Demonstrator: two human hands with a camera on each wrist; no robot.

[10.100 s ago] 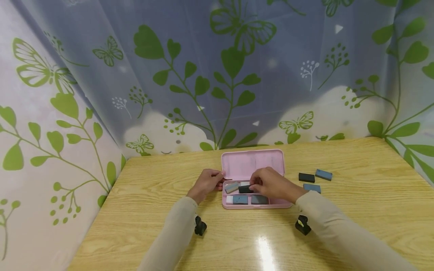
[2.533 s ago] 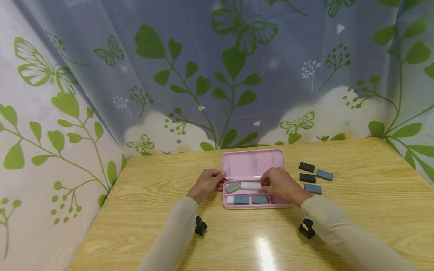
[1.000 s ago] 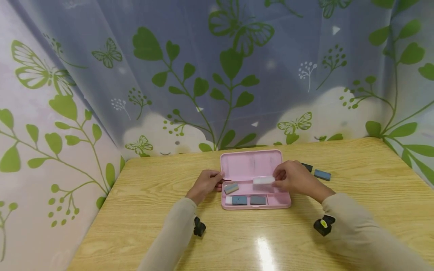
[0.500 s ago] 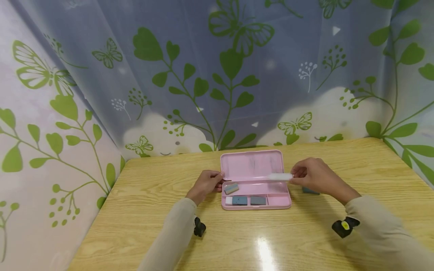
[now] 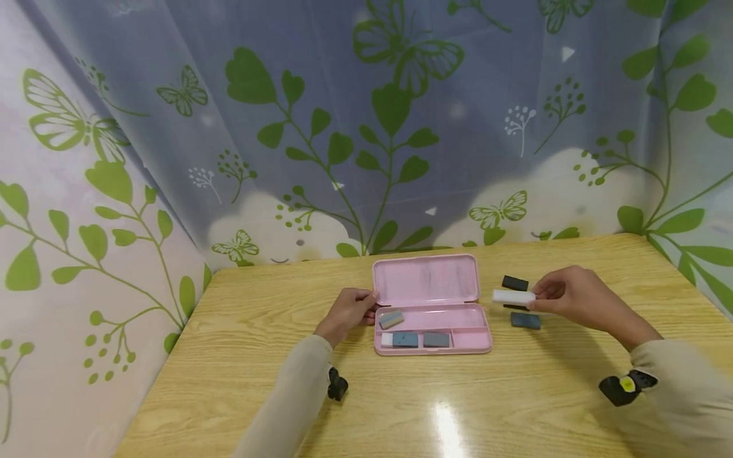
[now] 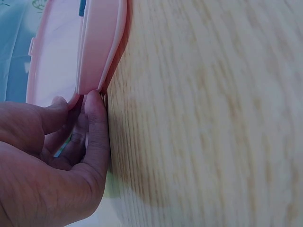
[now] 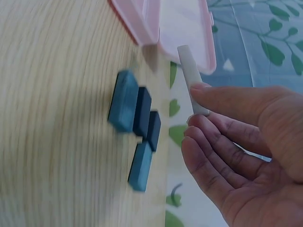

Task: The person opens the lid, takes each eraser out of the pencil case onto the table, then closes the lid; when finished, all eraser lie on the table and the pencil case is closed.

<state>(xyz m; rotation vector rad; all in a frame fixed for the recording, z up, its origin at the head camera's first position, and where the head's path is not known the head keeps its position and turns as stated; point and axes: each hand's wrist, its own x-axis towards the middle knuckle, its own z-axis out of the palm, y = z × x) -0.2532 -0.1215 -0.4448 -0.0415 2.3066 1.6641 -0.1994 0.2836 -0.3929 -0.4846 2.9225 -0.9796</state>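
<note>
Since the pink case (image 5: 472,340) at lower centre presumably needed steadying, the left hand (image 5: 346,312) gripped its corner, fingers nearly closed; lower right, the right hand (image 5: 577,295) pinched a probably light white block (image 5: 511,296) by one end.

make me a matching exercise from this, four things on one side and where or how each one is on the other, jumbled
1. left hand
2. white block
3. pink case
4. striped block

A. with its lid open
B. lying in the long compartment
C. pinched in the right hand
D. touching the left end of the case

Right pairs: 1-D, 2-C, 3-A, 4-B
</note>
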